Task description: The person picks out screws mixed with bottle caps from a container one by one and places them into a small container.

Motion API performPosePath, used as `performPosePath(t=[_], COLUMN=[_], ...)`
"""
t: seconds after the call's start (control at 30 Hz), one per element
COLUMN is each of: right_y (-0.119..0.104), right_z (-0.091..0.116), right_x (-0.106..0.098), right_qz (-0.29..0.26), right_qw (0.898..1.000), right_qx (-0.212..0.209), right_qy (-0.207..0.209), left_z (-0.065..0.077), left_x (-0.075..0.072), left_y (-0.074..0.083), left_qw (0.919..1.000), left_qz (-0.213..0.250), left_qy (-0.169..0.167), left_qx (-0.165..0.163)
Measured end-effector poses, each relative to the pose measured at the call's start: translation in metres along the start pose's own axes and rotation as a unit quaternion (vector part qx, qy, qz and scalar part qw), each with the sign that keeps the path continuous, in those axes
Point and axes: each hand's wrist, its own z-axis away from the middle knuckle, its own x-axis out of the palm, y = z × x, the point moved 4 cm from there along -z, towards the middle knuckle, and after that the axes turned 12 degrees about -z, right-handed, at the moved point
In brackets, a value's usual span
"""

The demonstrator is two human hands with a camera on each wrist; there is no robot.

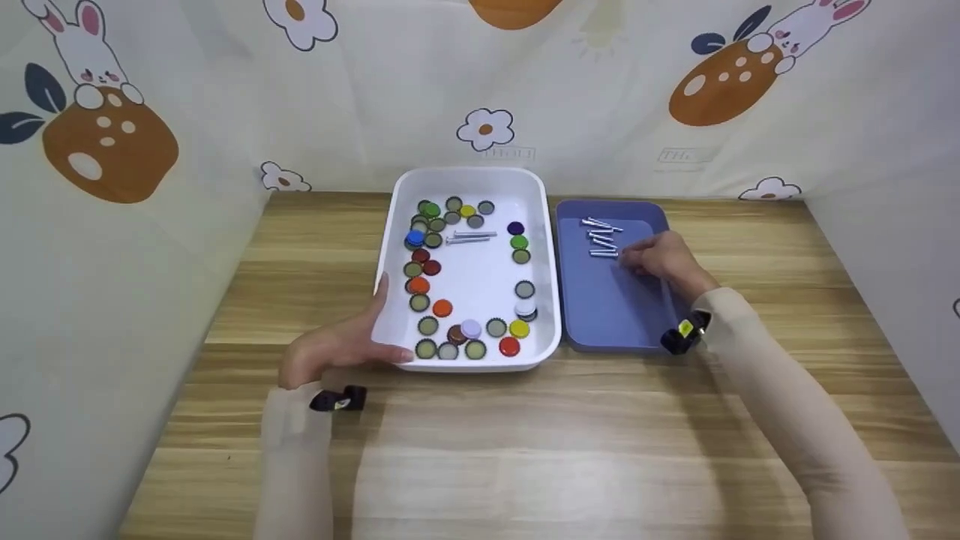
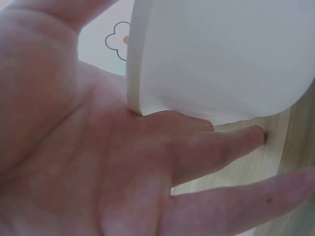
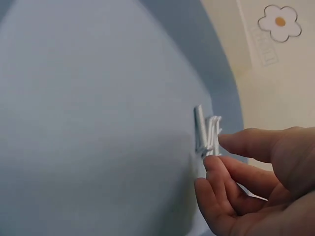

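A white tray (image 1: 480,367) stands upright on the wooden table, with several bottle caps of mixed colours along its sides. A few silver bolts (image 1: 471,239) lie among them. My left hand (image 1: 337,349) supports the tray's near left corner: thumb up along the side wall, other fingers extended by the front. In the left wrist view the tray's wall (image 2: 216,54) rests against the palm. To the right, a blue tray (image 1: 611,311) holds several silver bolts (image 1: 602,236). My right hand (image 1: 664,262) reaches into it, thumb and forefinger apart, fingertips right at the nearest bolt (image 3: 201,129).
Both trays stand side by side near the back of the table (image 1: 480,457). Behind and beside them hangs a pale printed cloth (image 1: 390,97) with flowers and rabbits. Black wrist cameras (image 1: 341,400) sit on both sleeves.
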Motion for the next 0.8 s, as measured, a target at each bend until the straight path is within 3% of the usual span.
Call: performPosePath(t=[0.23, 0.57, 0.8], right_y=[-0.022, -0.042, -0.054], right_z=[0.011, 0.023, 0.026], right_x=[0.013, 0.04, 0.058], right_qz=[0.061, 0.023, 0.001], right_qw=[0.996, 0.994, 0.992], right_qx=[-0.065, -0.105, -0.125], right_qy=[0.027, 0.031, 0.025], left_z=[0.001, 0.002, 0.001], left_x=[0.0, 0.0, 0.0], left_y=[-0.001, 0.001, 0.0], left_qw=[1.0, 0.9997, 0.9999], left_qz=[0.005, 0.014, 0.012], left_qy=[0.001, 0.001, 0.003], left_qx=[-0.007, -0.02, -0.012])
